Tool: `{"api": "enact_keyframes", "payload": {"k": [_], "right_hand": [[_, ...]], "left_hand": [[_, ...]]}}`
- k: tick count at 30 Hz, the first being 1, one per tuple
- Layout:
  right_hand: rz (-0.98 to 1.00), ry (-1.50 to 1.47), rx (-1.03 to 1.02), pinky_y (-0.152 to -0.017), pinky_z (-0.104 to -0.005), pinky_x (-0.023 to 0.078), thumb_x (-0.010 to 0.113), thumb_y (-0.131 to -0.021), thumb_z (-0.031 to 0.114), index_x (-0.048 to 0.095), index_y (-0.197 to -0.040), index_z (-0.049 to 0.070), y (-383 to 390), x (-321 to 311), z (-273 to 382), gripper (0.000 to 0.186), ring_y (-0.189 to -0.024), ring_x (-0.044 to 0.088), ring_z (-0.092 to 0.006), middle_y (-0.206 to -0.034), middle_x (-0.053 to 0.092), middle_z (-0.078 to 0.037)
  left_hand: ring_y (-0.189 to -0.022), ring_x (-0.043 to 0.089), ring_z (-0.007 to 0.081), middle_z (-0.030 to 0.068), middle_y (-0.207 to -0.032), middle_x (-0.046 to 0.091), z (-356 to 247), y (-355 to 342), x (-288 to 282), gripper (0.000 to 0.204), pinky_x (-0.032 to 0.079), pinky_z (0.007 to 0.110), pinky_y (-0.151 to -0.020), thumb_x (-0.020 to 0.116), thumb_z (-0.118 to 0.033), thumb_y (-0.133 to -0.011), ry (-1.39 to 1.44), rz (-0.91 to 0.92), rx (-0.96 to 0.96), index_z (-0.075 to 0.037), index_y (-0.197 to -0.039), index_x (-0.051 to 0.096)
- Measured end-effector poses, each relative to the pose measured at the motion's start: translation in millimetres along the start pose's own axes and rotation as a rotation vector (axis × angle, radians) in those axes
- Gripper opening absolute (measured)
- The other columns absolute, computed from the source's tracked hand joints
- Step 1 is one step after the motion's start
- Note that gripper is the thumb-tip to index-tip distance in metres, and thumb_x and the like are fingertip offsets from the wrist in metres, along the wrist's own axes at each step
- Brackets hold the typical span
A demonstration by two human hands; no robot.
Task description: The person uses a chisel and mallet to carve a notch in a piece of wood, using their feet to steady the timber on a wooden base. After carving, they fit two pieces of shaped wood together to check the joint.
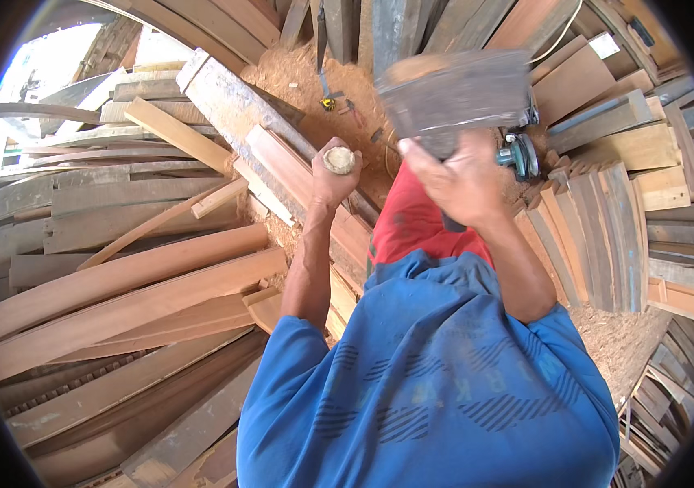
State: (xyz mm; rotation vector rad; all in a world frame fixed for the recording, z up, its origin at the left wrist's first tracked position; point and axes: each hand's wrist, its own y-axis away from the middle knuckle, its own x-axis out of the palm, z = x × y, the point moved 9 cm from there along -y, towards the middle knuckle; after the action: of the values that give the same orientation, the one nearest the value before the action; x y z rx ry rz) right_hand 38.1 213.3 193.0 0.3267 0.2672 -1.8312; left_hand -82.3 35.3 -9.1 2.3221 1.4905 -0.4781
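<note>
My left hand [332, 185] is closed around a round wooden handle [340, 159], held upright so that its pale, worn butt end faces up. Whatever lies below that fist is hidden. Beneath it a reddish plank [282, 159] rests along a pale, scuffed beam [229, 98]. My right hand [471, 183] grips a mallet [457, 93], whose big dark block head is raised to the right of the left fist and smeared by motion. A bit of its dark handle shows below my fingers. The mallet head and the wooden handle are apart.
A teal circular saw [519, 156] sits to the right beyond my right hand. Ahead on the sawdust [290, 73] lies a yellow tape measure [328, 104]. Curved boards [127, 285] are heaped on the left, and more stacked boards [591, 236] stand on the right.
</note>
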Motion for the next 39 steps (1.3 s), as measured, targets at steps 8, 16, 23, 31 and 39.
{"api": "enact_keyframes", "payload": {"k": [8,16,23,31,39], "right_hand": [[0.286,0.514,0.087,-0.081,-0.0529,0.054,0.065,-0.088,0.023,0.064,-0.108,-0.003,-4,57,-44,0.032,-0.089,0.069,-0.0458,-0.091,0.070,-0.027],[0.180,0.399,-0.143,-0.076,-0.0522,0.055,0.068,-0.086,0.023,0.070,-0.096,0.000,-20,74,-35,0.025,-0.084,0.070,-0.0435,-0.087,0.071,-0.025],[0.353,0.358,0.016,-0.083,-0.0517,0.053,0.068,-0.085,0.024,0.065,-0.114,0.000,-1,79,-50,0.037,-0.094,0.069,-0.0442,-0.098,0.071,-0.027],[0.109,0.036,-0.050,-0.086,-0.0395,0.054,0.071,-0.087,0.019,0.066,-0.116,0.000,-3,31,-8,0.034,-0.089,0.069,-0.0298,-0.095,0.071,-0.019],[0.014,-0.011,-0.078,-0.083,-0.0437,0.055,0.070,-0.088,0.022,0.066,-0.115,-0.001,-7,6,11,0.036,-0.087,0.071,-0.0376,-0.096,0.072,-0.025]], "left_hand": [[-0.083,0.072,0.0185,0.0123,-0.090,0.076,-12,28,1,0.020,0.056,0.037,-0.074,0.077,-0.010,-0.081,0.022,-0.054,0.227,-0.003,-0.099,0.070],[-0.091,0.066,0.0190,0.0099,-0.101,0.072,-14,31,-19,0.019,0.053,0.032,-0.083,0.075,-0.007,-0.084,0.132,-0.053,0.239,-0.006,-0.103,0.069],[-0.098,0.069,0.0174,0.0064,-0.104,0.073,-27,35,-30,0.035,0.055,0.033,-0.086,0.073,0.001,-0.082,0.134,-0.237,0.306,-0.003,-0.116,0.066],[-0.072,0.060,0.0090,-0.0016,-0.079,0.060,-9,0,-38,0.018,0.050,0.027,-0.064,0.076,-0.003,-0.086,0.235,-0.170,0.071,-0.007,-0.091,0.059],[-0.070,0.056,0.0063,-0.0033,-0.074,0.055,-6,-4,-19,0.018,0.047,0.027,-0.063,0.074,-0.006,-0.089,0.211,-0.024,0.020,-0.008,-0.084,0.057]]}}
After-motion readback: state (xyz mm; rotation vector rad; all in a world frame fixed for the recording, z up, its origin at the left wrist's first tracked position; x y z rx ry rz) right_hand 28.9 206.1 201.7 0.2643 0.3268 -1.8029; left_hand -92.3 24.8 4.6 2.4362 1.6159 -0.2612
